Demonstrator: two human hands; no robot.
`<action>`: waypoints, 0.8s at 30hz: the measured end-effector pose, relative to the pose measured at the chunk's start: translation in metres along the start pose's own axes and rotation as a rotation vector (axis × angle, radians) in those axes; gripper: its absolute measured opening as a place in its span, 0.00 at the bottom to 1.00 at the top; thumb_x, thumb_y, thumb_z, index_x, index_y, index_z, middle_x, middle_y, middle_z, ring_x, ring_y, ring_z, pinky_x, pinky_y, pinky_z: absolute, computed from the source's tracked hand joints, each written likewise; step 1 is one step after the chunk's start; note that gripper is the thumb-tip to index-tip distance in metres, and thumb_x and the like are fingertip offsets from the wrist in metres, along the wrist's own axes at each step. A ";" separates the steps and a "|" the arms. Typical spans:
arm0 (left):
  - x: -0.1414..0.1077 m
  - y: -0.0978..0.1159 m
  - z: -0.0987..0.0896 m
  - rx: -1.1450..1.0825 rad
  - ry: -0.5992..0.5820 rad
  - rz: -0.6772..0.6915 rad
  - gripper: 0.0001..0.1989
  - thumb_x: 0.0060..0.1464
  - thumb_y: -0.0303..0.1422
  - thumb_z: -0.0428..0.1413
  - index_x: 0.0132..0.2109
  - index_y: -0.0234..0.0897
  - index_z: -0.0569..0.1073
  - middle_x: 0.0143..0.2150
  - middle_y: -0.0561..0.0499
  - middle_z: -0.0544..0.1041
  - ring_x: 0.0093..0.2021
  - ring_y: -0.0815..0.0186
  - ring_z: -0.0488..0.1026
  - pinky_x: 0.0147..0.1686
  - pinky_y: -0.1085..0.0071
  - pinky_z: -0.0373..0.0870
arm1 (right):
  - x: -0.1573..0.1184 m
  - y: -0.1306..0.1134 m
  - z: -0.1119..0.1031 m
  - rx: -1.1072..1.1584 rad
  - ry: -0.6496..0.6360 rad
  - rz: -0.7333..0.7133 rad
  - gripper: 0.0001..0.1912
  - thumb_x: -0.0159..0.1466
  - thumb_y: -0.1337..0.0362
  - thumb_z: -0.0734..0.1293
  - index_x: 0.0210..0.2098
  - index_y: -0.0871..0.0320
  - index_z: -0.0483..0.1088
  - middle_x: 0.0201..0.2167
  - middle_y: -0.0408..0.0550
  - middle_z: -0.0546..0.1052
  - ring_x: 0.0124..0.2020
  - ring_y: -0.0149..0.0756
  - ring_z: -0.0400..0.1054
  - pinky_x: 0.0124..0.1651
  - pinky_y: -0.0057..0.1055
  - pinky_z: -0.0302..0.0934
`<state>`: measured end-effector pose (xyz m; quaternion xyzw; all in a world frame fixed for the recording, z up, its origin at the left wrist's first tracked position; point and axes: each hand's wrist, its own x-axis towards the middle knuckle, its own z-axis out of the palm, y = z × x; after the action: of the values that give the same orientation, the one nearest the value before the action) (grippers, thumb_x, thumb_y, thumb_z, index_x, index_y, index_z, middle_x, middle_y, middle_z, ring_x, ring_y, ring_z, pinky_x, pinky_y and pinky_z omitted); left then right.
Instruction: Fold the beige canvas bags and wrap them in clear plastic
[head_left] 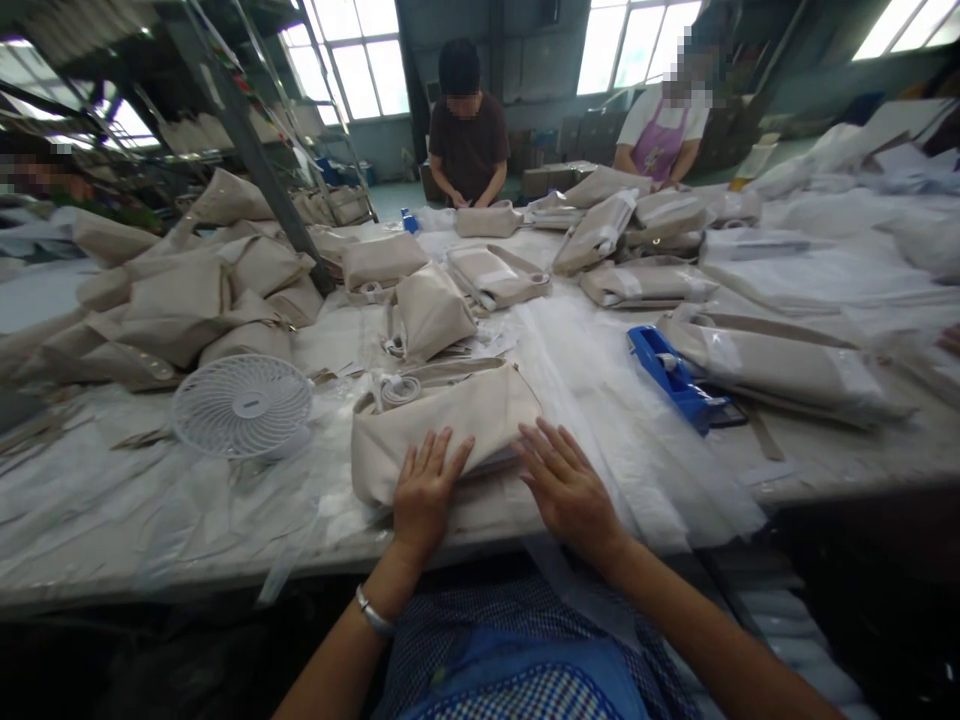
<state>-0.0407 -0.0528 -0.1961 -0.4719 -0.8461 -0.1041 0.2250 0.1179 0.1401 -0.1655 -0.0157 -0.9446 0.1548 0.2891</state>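
A beige handbag [480, 405] lies on its side at the table's front edge, right before me. My left hand [427, 490] rests flat on its front panel, fingers stretched out. At the bag's right end, my right hand [566, 485] touches the edge with its fingers extended. A coiled strap [400, 390] in a pale wrapping sits at the bag's upper left. Beneath the bag's lower edge some white material shows, partly hidden by my hands.
A white fan [244, 405] stands left of the bag. To the right are clear plastic sleeves [592, 400], a blue tape dispenser [679, 380] and a wrapped bag [780, 365]. A heap of beige bags [172, 290] lies left. Two people [469, 130] work across the table.
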 end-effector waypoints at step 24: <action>0.007 0.041 0.017 0.031 -0.017 0.119 0.30 0.66 0.32 0.45 0.72 0.50 0.49 0.74 0.55 0.49 0.73 0.57 0.47 0.69 0.45 0.49 | 0.213 0.075 0.066 -0.369 -0.607 0.348 0.22 0.69 0.52 0.63 0.52 0.60 0.76 0.70 0.58 0.57 0.73 0.60 0.40 0.69 0.60 0.39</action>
<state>-0.0139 -0.0189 -0.2094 -0.5186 -0.8200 -0.0736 0.2306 -0.1003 0.2186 -0.1246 -0.1807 -0.9823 0.0268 -0.0413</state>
